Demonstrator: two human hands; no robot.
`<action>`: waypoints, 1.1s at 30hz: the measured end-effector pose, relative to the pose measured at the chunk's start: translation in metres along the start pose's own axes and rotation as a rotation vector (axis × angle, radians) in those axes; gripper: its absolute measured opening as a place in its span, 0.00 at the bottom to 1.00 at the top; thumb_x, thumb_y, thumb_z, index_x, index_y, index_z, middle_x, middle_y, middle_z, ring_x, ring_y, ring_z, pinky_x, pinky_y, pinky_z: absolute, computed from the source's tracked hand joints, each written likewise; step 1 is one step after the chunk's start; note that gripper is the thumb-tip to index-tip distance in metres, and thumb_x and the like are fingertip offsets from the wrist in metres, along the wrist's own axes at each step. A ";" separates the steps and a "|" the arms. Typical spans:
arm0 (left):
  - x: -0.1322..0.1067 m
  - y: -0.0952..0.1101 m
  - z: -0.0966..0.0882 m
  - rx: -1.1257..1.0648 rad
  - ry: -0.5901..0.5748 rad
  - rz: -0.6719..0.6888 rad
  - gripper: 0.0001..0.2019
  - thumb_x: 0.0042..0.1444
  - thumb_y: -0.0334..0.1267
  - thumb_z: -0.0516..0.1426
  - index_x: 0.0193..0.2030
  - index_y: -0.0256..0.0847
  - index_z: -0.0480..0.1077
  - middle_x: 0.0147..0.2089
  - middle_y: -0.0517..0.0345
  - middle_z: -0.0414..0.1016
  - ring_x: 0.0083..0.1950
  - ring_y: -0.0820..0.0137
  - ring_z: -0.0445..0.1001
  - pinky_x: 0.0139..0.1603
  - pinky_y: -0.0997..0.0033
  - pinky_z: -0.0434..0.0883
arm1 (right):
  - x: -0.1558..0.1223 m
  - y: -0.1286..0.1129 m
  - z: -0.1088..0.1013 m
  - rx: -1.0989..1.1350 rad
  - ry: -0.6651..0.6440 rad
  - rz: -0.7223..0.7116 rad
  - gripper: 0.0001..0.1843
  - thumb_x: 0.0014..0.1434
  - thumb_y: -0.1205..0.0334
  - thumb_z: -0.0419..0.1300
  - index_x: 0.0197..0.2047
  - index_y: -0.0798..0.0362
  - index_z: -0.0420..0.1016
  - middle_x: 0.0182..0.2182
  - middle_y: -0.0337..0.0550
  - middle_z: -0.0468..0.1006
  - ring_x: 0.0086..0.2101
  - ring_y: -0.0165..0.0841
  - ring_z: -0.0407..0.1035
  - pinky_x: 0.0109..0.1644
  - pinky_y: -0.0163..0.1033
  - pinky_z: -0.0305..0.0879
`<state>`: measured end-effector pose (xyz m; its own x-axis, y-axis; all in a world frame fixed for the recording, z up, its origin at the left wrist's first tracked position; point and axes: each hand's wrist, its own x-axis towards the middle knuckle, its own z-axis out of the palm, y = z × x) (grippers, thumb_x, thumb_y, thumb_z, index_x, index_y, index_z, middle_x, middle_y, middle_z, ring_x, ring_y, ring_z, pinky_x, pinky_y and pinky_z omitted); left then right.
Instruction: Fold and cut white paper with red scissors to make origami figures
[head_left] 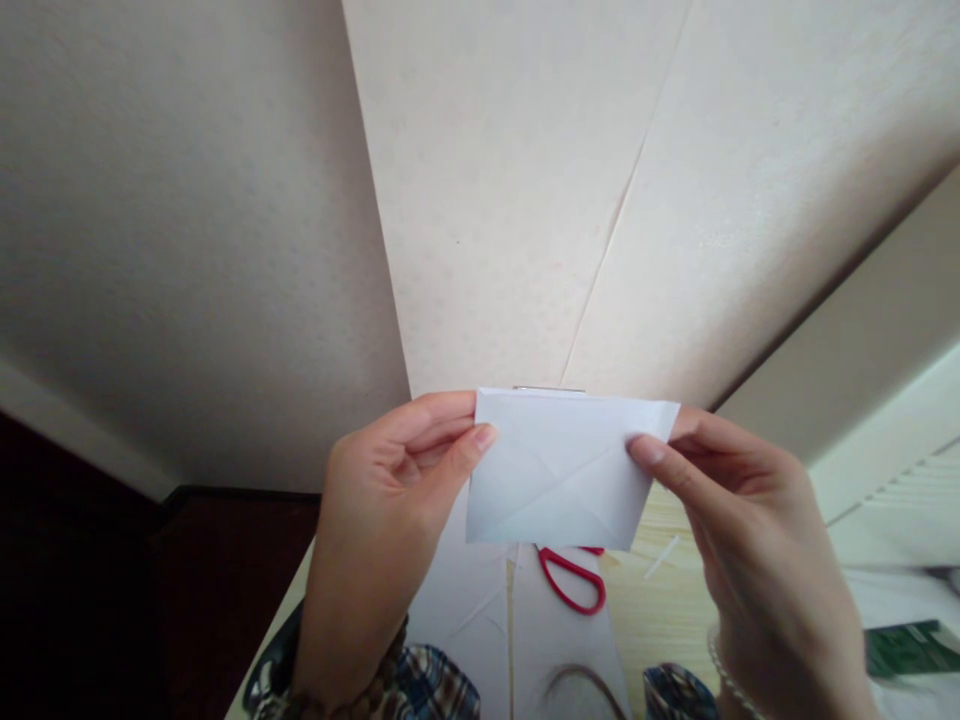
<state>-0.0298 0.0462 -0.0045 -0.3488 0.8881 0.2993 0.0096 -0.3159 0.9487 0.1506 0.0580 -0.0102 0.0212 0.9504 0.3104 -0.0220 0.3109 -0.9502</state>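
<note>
A white folded paper [555, 475] with diagonal creases is held up in front of me, above a table. My left hand [397, 480] pinches its upper left corner between thumb and fingers. At the upper right edge, my right hand [742, 500] grips the same paper, thumb in front and fingers behind. Just below the paper, red-handled scissors [574, 585] lie on white sheets [551, 640]; their blades are hidden.
The pale wood-grain table [667, 590] carries a thin paper strip [661, 557]. A green and white item [911, 648] lies at the right. Behind the table rises a light wall [510, 200] with a seam. A dark floor [225, 590] shows at the lower left.
</note>
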 end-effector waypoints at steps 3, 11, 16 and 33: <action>-0.001 0.003 0.000 0.011 0.020 -0.002 0.04 0.47 0.30 0.63 0.31 0.42 0.79 0.25 0.64 0.81 0.20 0.76 0.76 0.25 0.82 0.75 | -0.001 0.001 0.002 -0.024 0.029 -0.017 0.05 0.54 0.59 0.66 0.27 0.48 0.78 0.23 0.37 0.75 0.26 0.30 0.68 0.28 0.33 0.63; 0.000 0.003 -0.002 0.031 0.020 0.015 0.05 0.47 0.29 0.64 0.30 0.44 0.79 0.25 0.66 0.81 0.20 0.77 0.75 0.21 0.86 0.71 | -0.002 0.002 0.001 -0.013 0.041 -0.011 0.05 0.54 0.59 0.67 0.28 0.48 0.79 0.23 0.36 0.75 0.26 0.27 0.66 0.28 0.30 0.61; 0.000 0.003 -0.002 0.004 0.017 0.003 0.07 0.46 0.28 0.64 0.30 0.45 0.79 0.25 0.67 0.82 0.22 0.78 0.76 0.22 0.88 0.71 | -0.001 0.002 0.001 -0.022 0.050 -0.025 0.06 0.54 0.60 0.66 0.27 0.48 0.79 0.23 0.36 0.74 0.27 0.27 0.66 0.28 0.30 0.61; 0.007 -0.005 -0.010 0.226 -0.144 0.100 0.04 0.51 0.31 0.62 0.31 0.43 0.79 0.30 0.64 0.82 0.30 0.76 0.78 0.31 0.86 0.74 | 0.003 -0.004 -0.001 -0.158 0.095 -0.084 0.08 0.56 0.58 0.64 0.26 0.46 0.75 0.22 0.39 0.69 0.24 0.32 0.62 0.25 0.37 0.59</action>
<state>-0.0414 0.0508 -0.0084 -0.1991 0.8998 0.3881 0.2516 -0.3359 0.9077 0.1512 0.0591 -0.0058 0.1110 0.9134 0.3917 0.1411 0.3757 -0.9159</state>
